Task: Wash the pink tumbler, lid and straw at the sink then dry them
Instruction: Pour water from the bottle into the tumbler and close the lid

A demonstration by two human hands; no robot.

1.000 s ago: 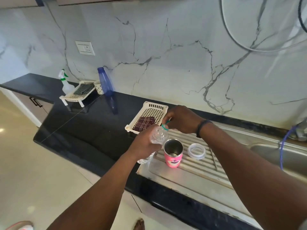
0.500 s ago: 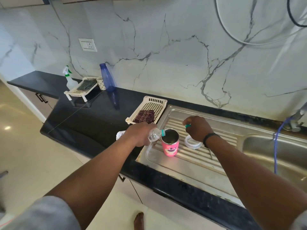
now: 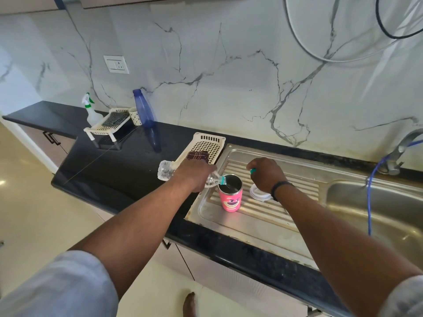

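Pink tumbler [image 3: 230, 197]: upright on the ribbed steel drainboard [image 3: 263, 211], left of the sink basin [image 3: 375, 207]; pink wall with a cartoon face, shiny metal inside, mouth uncovered.
Lid [image 3: 258, 193]: clear round ring, flat on the ribs just right of the tumbler, partly under the right wrist.
Left hand [image 3: 194, 173]: wrapped around a clear plastic bottle [image 3: 166, 171], tipped on its side with the neck over the tumbler's rim.
Right hand [image 3: 265, 173]: fingers curled, pinching a small teal cap [image 3: 252, 171] above the lid.
Cream basket [image 3: 206, 146]: perforated plastic, on the black counter behind the left hand, holding a dark checked cloth [image 3: 198, 154].
Further left: blue bottle [image 3: 143, 108], spray bottle [image 3: 90, 109], second cream rack [image 3: 108, 124].
Tap [image 3: 402, 152]: far right, blue hose [image 3: 370, 191] hanging into the basin.
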